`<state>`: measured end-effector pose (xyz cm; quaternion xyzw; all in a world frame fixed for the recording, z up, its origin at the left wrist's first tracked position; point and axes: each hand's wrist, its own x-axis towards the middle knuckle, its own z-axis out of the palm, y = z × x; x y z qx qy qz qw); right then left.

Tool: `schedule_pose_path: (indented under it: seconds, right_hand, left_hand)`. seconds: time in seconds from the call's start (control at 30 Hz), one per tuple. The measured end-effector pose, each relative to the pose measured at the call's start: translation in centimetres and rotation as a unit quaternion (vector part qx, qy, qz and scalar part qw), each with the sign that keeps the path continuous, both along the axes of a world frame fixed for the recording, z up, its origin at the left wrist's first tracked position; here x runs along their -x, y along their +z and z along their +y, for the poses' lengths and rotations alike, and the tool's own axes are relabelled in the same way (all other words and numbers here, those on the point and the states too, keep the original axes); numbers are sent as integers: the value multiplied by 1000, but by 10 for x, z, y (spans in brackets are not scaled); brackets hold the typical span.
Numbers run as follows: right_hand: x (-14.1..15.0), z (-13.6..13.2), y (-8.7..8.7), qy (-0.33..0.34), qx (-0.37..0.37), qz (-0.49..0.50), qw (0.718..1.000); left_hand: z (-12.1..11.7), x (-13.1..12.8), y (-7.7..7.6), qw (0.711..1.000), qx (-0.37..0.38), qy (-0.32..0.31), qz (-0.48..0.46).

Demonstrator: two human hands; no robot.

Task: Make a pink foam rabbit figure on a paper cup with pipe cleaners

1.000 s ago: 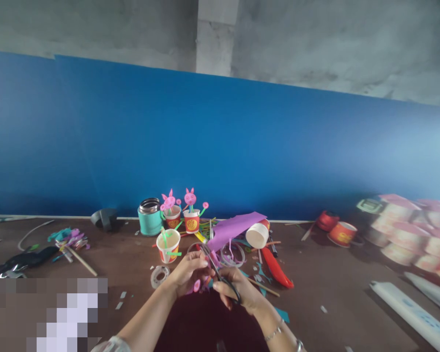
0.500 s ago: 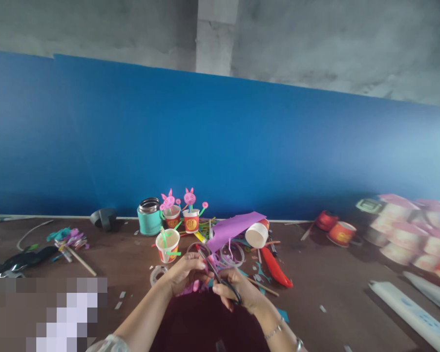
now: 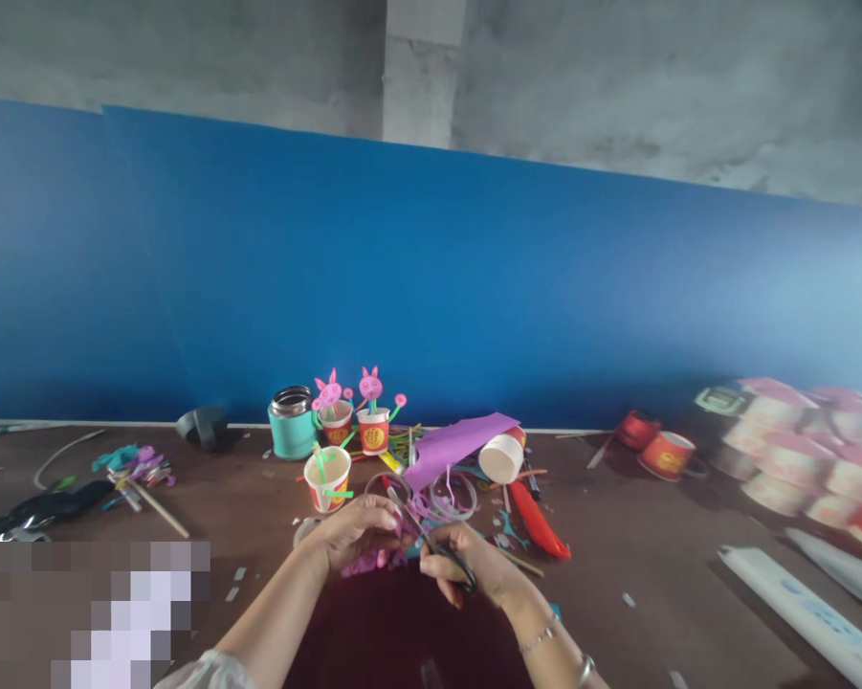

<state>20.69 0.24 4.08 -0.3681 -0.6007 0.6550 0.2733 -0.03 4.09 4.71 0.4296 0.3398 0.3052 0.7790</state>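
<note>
My right hand (image 3: 463, 563) is closed around the black handles of a pair of scissors (image 3: 417, 528), whose blades point up and to the left. Between the fingertips of my left hand (image 3: 364, 534) is a small pink piece of paper (image 3: 402, 522), close against the blades; its outline is mostly hidden. Behind my hands lies a sheet of purple paper (image 3: 453, 448) among scraps and a clear tape ring (image 3: 453, 496). A paper cup with green straws (image 3: 328, 478) stands just beyond my left hand.
Two cups with pink pig figures (image 3: 373, 433) stand near the blue partition (image 3: 431, 287), beside a teal thermos (image 3: 292, 426). A white cup (image 3: 502, 459) lies tipped over near a red shiny pouch (image 3: 541, 522). Stacked cups (image 3: 796, 459) and a power strip (image 3: 796, 603) are at right.
My left hand has shifted slightly left and up, partly covering the tape roll beside it. The scissors stay in my right hand, near the pink piece. The view has moved very slightly.
</note>
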Motion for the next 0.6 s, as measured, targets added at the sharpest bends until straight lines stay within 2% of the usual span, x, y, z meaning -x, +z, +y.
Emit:
schedule_pose_path:
  seconds: [0.2, 0.37, 0.6]
  right_hand:
    - [12, 3, -2, -159, -60, 47, 984]
    - [23, 4, -9, -174, -61, 38, 982]
    - [22, 7, -9, -183, -89, 43, 978]
  left_hand:
    - [-7, -8, 3, 999, -19, 5, 37]
    - [-15, -14, 4, 993, -52, 20, 107]
    - [-20, 26, 7, 951, -134, 98, 262]
